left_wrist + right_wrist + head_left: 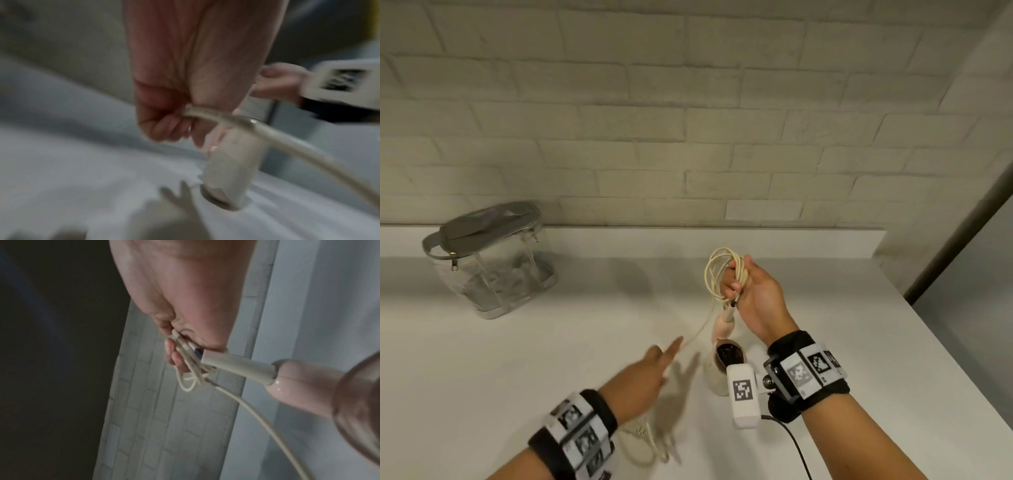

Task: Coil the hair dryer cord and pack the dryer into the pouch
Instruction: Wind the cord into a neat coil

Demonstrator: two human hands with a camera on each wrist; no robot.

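My right hand (739, 284) is raised over the counter and grips several loops of the cream cord (717, 270) against its palm. In the right wrist view the coiled cord (191, 371) is bunched under the fingers (174, 356). The pink and cream hair dryer (724, 356) hangs from the cord just below that hand, nozzle down near the counter. My left hand (654, 366) is lower left and pinches the loose run of cord (216, 116), which trails down to the plug (637, 430) on the counter. The clear pouch (489, 260) with a grey zip top stands at the back left.
The white counter (859, 342) runs to a brick wall (688, 120) at the back and has its right edge near a dark door frame (962, 233). A black cable (794, 445) hangs from my right wrist camera.
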